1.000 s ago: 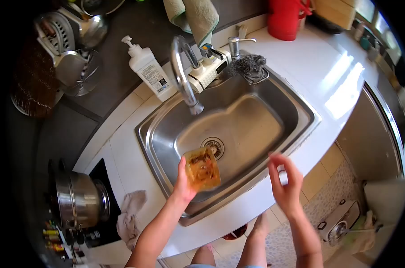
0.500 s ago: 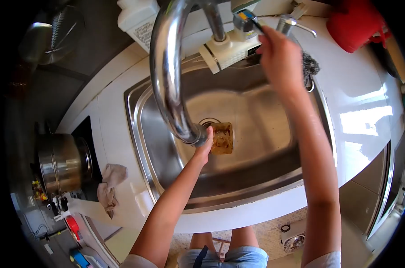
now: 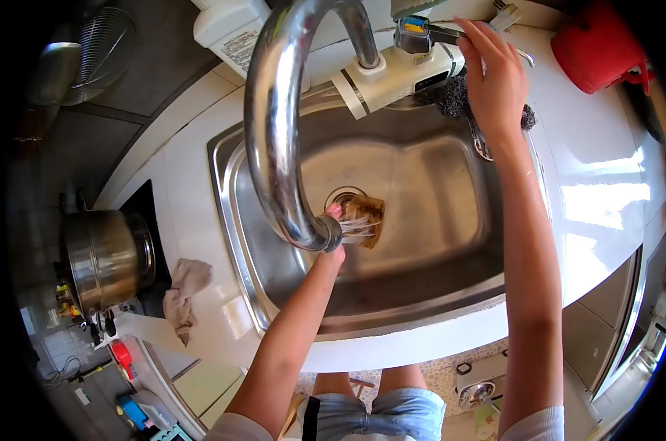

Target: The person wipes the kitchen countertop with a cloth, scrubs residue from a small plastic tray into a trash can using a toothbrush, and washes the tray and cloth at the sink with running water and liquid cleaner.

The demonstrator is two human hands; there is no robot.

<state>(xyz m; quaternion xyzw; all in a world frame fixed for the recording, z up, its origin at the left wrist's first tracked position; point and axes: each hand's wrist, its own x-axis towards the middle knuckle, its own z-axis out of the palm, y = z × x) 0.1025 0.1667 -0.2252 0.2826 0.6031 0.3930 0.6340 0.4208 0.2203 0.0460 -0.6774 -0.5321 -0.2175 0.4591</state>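
Water streams from the curved chrome spout onto an amber-brown container over the steel sink. My left hand holds this container near the drain, with most of the hand hidden behind the spout's end. At the upper right, my right hand is beside the faucet lever, fingers extended and nothing held in them. The lever joins the white faucet body at the sink's back edge.
A dark scouring pad lies behind my right hand. A red pot stands at the back right, a white bottle at the back left. On the left are a steel pot and a beige cloth.
Water now flows from the spout. My right hand has shifted right and its fingers have opened off the lever, which now points right. The container has tilted under the stream.
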